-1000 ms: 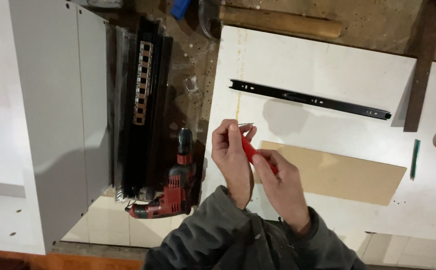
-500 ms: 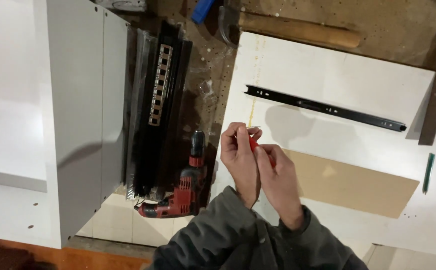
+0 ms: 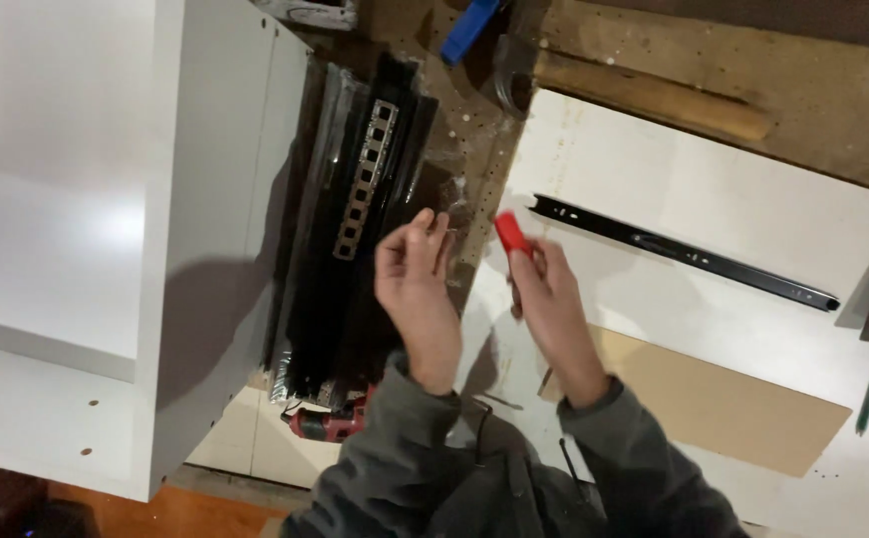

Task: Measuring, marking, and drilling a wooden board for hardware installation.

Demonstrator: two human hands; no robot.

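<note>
Right hand point(image 3: 544, 289) grips red tool point(image 3: 510, 233); left hand point(image 3: 413, 271) pinching, maybe screw.

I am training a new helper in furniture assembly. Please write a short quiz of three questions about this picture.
1. True or false: the right hand holds a red tool.
2. On what does the black slide rail lie? A) white panel B) bare floor C) the cabinet
3. Fill in: the red drill lies at the near end of the bundle of black ____.

Key
1. True.
2. A, the white panel.
3. Rails. The left hand, fingers pinched, is raised over them; what it holds is too small to tell.
</note>
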